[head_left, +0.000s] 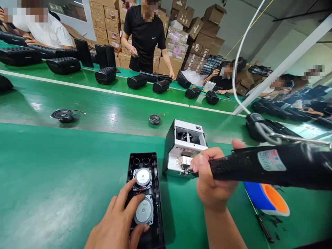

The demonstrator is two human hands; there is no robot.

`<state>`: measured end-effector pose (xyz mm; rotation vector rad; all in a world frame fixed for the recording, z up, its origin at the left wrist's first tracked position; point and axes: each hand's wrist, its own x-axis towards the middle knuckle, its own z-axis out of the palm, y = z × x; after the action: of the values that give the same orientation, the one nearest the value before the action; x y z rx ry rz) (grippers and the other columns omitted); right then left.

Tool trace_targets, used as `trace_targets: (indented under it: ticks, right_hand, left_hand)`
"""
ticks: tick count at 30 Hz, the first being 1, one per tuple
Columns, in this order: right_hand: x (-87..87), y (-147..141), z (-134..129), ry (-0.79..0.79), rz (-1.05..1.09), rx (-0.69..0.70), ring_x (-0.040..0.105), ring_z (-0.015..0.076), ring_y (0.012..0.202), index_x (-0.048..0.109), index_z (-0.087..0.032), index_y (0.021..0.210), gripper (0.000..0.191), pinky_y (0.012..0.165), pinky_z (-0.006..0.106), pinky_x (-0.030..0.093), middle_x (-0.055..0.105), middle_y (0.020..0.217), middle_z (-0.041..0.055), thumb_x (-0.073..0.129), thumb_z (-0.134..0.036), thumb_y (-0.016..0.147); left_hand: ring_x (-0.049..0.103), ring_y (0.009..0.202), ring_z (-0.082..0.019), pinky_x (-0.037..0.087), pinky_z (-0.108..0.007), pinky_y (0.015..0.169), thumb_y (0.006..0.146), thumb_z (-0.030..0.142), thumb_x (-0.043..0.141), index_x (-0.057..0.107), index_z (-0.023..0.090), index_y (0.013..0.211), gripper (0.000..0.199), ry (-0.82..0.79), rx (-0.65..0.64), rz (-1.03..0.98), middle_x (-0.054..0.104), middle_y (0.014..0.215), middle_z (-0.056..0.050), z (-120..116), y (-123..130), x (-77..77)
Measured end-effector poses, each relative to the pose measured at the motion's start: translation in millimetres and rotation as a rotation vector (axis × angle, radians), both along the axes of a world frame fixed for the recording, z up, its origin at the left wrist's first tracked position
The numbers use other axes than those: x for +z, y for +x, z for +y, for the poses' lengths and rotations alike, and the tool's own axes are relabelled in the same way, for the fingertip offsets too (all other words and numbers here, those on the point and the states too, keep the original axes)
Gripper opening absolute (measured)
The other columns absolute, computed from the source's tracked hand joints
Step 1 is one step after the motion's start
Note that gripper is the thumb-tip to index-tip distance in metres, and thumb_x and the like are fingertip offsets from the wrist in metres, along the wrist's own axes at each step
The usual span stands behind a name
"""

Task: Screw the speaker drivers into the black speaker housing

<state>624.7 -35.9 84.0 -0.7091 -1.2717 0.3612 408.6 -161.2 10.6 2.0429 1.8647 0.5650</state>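
Gripping hard, the right hand [211,176] wraps a black, ribbed screwdriver [259,166], its tip at the metal mouth of the white, boxy feeder [185,148]. Left hand [118,223] spreads open on the black casing [145,200], fingers pressing around the lower of two round silver speakers [143,211]. Casing lies flat on the green mat [52,183], just left of the feeder. Right of the feeder, a blue-and-orange tape roll [267,199]. Beyond it, two loose drivers [62,114] ride the glossy belt.
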Motion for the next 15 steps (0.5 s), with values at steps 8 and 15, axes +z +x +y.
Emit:
trace_targets:
  ticks: [8, 15]
  right_hand:
    - [-0.1, -2.8, -20.2, -0.302, 0.075, 0.182, 0.054, 0.0141, 0.054, 0.046, -0.031, 0.162, 0.066, 0.051, 0.026, 0.051, 0.06, 0.079, -0.0082, 0.078, -0.019, 0.106]
    - [17.0, -3.6, -81.9, -0.263, 0.133, 0.368, 0.045, 0.0143, 0.042, 0.068, -0.036, 0.118, 0.016, 0.044, 0.03, 0.048, 0.051, 0.068, -0.008, 0.073, -0.023, 0.112]
  left_hand:
    - [0.075, 0.135, -0.032, 0.075, -0.04, 0.071, 0.1, 0.016, 0.057, 0.074, 0.033, 0.139, 0.047, 0.014, 0.014, 0.021, 0.05, 0.178, -0.003, -2.7, 3.6, 2.7]
    - [0.076, 0.135, -0.036, 0.076, -0.045, 0.079, 0.094, 0.005, 0.056, 0.071, 0.031, 0.146, 0.06, -0.072, -0.048, 0.095, 0.045, 0.182, -0.009, -1.1, 3.1, 17.9]
